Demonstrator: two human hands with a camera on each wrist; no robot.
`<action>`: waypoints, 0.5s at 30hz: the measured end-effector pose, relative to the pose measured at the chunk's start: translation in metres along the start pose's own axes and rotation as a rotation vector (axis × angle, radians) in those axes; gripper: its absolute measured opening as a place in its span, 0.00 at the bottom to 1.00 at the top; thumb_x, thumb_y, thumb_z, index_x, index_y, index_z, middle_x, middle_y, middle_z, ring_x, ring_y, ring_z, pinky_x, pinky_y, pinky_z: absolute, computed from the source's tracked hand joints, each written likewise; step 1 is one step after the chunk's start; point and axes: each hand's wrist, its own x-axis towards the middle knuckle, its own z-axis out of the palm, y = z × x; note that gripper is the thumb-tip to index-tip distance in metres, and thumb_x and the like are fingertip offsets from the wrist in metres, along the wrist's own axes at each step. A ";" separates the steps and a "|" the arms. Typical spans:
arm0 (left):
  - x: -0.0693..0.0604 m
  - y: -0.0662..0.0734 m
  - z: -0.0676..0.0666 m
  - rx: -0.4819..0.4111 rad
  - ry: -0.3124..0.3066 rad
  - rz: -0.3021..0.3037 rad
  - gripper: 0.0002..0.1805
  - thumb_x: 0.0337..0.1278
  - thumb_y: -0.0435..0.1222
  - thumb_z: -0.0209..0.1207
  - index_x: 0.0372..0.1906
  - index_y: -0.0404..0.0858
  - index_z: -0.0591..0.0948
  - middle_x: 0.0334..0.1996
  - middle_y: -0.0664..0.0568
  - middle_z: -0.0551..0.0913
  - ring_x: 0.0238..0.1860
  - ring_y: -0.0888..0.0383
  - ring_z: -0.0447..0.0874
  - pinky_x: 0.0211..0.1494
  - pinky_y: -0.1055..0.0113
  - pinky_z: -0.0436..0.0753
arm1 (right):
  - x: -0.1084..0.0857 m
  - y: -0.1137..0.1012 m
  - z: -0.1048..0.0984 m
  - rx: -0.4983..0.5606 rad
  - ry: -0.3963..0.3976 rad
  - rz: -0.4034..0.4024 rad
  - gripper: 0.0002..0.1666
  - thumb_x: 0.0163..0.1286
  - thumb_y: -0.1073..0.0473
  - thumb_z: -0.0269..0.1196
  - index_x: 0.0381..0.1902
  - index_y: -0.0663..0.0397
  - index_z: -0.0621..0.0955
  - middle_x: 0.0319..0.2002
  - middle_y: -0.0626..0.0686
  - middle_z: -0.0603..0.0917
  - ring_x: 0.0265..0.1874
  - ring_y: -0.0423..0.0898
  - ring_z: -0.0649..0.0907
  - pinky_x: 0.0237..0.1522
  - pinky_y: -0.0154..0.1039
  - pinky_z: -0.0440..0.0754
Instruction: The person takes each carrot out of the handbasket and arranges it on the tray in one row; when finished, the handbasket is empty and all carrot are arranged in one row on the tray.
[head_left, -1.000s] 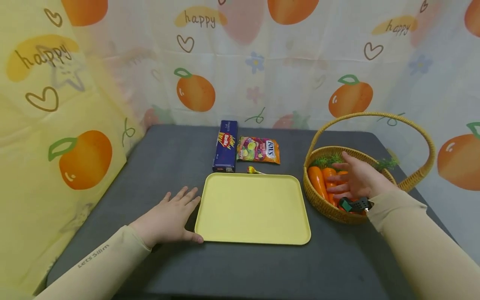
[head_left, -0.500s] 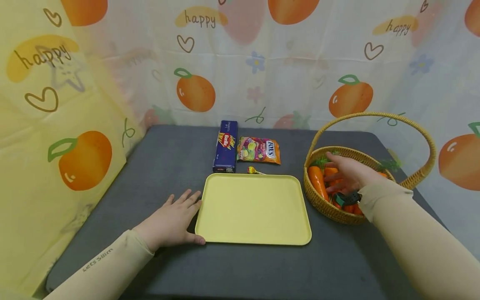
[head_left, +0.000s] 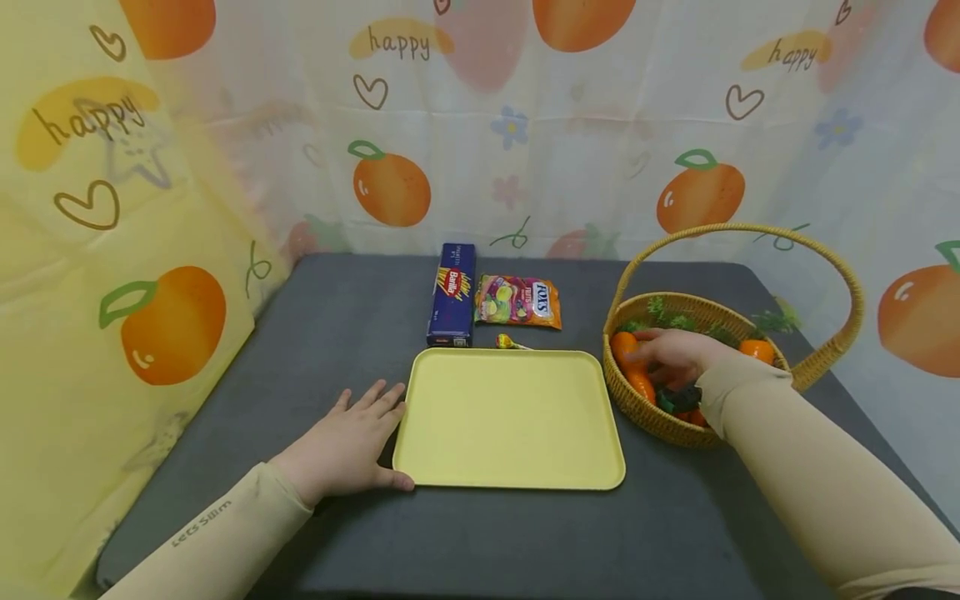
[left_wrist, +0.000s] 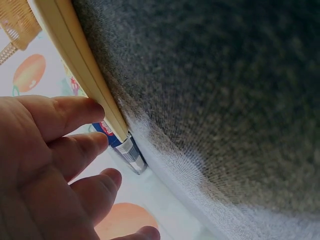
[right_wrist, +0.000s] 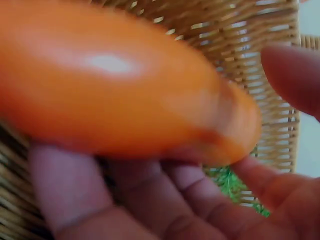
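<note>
My left hand [head_left: 348, 446] lies beside the left rim of a yellow tray [head_left: 510, 417], fingers spread. In the left wrist view, fingers [left_wrist: 82, 112] touch or nearly touch the tray's edge [left_wrist: 80, 62]. Inside the wicker basket [head_left: 637, 408], my right hand [head_left: 678, 354] reaches to an orange carrot [head_left: 637, 379] at the left side. Up close in the right wrist view, fingers [right_wrist: 145, 190] lie along and behind the carrot [right_wrist: 120, 85], hiding their tips, while the thumb [right_wrist: 295, 77] stands apart from it. The dark wrist strap [head_left: 678, 400] hangs below the hand.
Behind the tray lie a blue Barilla spaghetti box [head_left: 452, 296], a Fox's candy bag [head_left: 517, 302] and a small lollipop [head_left: 506, 342]. Another carrot [head_left: 757, 350] and green tops [head_left: 678, 321] show in the basket. Its tall handle [head_left: 720, 229] arches over the right arm.
My right hand has moved left and down into the basket, from above the carrots to the leftmost one, which has shifted slightly. The left hand has stayed almost still by the tray.
</note>
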 end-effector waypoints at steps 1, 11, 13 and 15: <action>0.000 0.000 0.000 -0.002 -0.002 -0.001 0.67 0.51 0.76 0.71 0.82 0.31 0.71 0.88 0.39 0.59 0.89 0.33 0.52 0.81 0.20 0.57 | 0.000 0.002 0.000 0.020 -0.007 -0.010 0.53 0.90 0.51 0.52 0.90 0.63 0.32 0.84 0.79 0.54 0.75 0.71 0.77 0.70 0.59 0.82; 0.001 -0.001 0.001 -0.006 -0.001 -0.003 0.67 0.50 0.77 0.70 0.82 0.32 0.71 0.89 0.39 0.59 0.89 0.33 0.52 0.81 0.20 0.56 | -0.006 0.013 -0.004 0.342 -0.050 -0.166 0.53 0.89 0.62 0.52 0.90 0.49 0.29 0.64 0.58 0.73 0.46 0.45 0.88 0.50 0.47 0.89; 0.001 -0.001 0.001 -0.003 0.002 -0.002 0.68 0.50 0.78 0.70 0.82 0.32 0.71 0.89 0.39 0.59 0.89 0.33 0.52 0.81 0.20 0.56 | -0.011 0.013 -0.005 0.381 -0.044 -0.215 0.51 0.90 0.62 0.52 0.90 0.48 0.32 0.58 0.52 0.77 0.44 0.44 0.88 0.48 0.46 0.89; 0.001 -0.002 0.001 0.000 0.007 -0.001 0.68 0.49 0.78 0.70 0.82 0.32 0.72 0.89 0.39 0.59 0.89 0.33 0.52 0.81 0.20 0.56 | -0.017 0.011 -0.006 0.414 -0.039 -0.257 0.48 0.90 0.62 0.52 0.89 0.47 0.35 0.54 0.49 0.79 0.43 0.43 0.88 0.47 0.45 0.90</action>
